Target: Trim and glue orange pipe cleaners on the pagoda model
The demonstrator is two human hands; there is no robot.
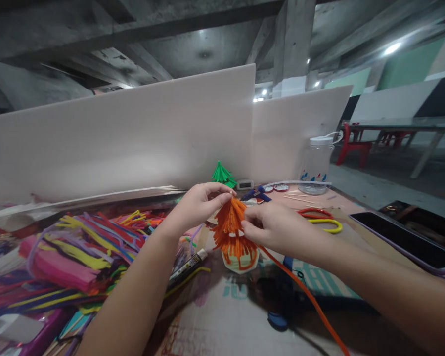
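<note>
Our left hand (207,202) pinches the tip of an orange layered tree (233,222) on the surface (211,306). Our right hand (265,227), fingers curled, seems to pinch its side, near an orange strand (306,291).

- Orange fringed cone (232,216): fuzzy, layered like a small tree, upright mid-scene, its strips hanging down and flaring outward, with a pale gap between the upper and lower tiers.
- Pale base (241,265): flat, with angular edges, under the cone, orange loops lying over it.
- Orange strand (307,288): long and thin, curving from beside the cone's right side towards the near right.
</note>
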